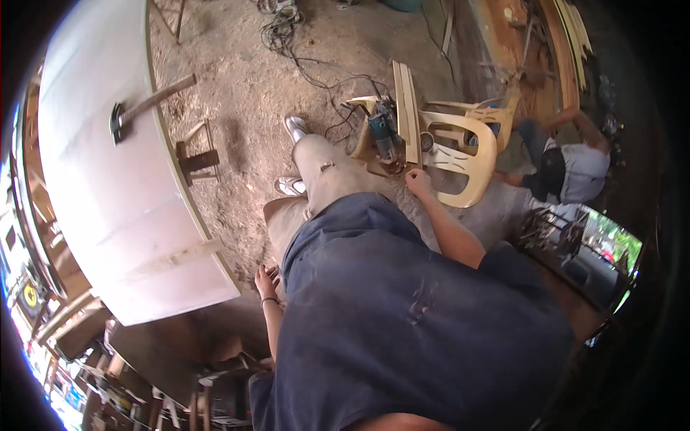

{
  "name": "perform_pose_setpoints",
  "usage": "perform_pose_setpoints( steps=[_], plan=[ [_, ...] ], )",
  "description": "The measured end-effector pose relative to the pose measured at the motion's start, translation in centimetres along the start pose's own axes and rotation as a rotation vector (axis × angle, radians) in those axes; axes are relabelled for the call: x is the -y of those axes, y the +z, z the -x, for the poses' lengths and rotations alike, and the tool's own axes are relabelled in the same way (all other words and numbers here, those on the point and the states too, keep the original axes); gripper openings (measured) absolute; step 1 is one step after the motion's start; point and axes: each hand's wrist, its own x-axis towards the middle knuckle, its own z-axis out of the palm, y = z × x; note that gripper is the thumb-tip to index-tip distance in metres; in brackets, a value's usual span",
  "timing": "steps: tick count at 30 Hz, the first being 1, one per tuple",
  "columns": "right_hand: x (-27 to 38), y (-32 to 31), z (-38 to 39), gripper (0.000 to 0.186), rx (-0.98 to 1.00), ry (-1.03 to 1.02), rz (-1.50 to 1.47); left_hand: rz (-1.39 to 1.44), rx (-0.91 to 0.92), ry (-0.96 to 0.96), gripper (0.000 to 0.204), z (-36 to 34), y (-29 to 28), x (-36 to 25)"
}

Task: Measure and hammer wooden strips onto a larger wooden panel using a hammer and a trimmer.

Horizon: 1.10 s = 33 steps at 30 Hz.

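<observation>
My right hand [417, 182] is closed just below the near ends of two long pale wooden strips [408, 115]. What its fingers hold, if anything, is hidden. Left of the strips, a teal corded power tool [382, 135] sits on a cream plastic chair [471, 169]. My left hand [267, 281] hangs by my thigh, its fingers loosely bent and apart, with nothing in them. It is nearest to the corner of a large white panel [108, 165]. A hammer [136, 108] lies across that panel's right edge, its wooden handle sticking out over the floor.
Tangled black cords [282, 32] trail over the dusty, shaving-strewn floor [237, 93] to the power tool. A support [198, 159] shows under the panel's edge. At the right another person [578, 169] bends near stacked boards [568, 43]. Wood scraps [136, 388] crowd the lower left.
</observation>
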Motion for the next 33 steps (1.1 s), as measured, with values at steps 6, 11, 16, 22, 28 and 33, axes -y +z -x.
perform_pose_setpoints(
  steps=[6,11,16,22,28,33],
  plan=[
    [4.6,7.1,-0.1,0.024,0.108,-0.090,-0.147,-0.128,0.036,0.198,0.043,2.2,-0.1,-7.8],
    [3.7,12.1,-9.0,0.054,0.093,0.053,0.034,-0.301,0.183,0.338,0.043,4.7,6.1,-11.8],
    [2.4,15.1,-15.7,0.085,0.030,0.375,0.206,-0.496,0.288,0.310,0.035,6.4,8.3,-9.9],
    [3.1,14.7,-17.2,0.078,0.167,0.325,0.349,-0.529,0.181,0.334,0.033,7.2,7.4,-6.5],
    [5.4,13.1,-14.6,0.080,0.320,-0.068,0.113,-0.454,0.274,0.507,0.038,6.1,15.1,-12.1],
    [18.7,12.9,-4.8,0.070,0.420,-0.427,-0.064,-0.255,0.430,0.672,0.063,4.3,22.8,-17.4]
  ],
)
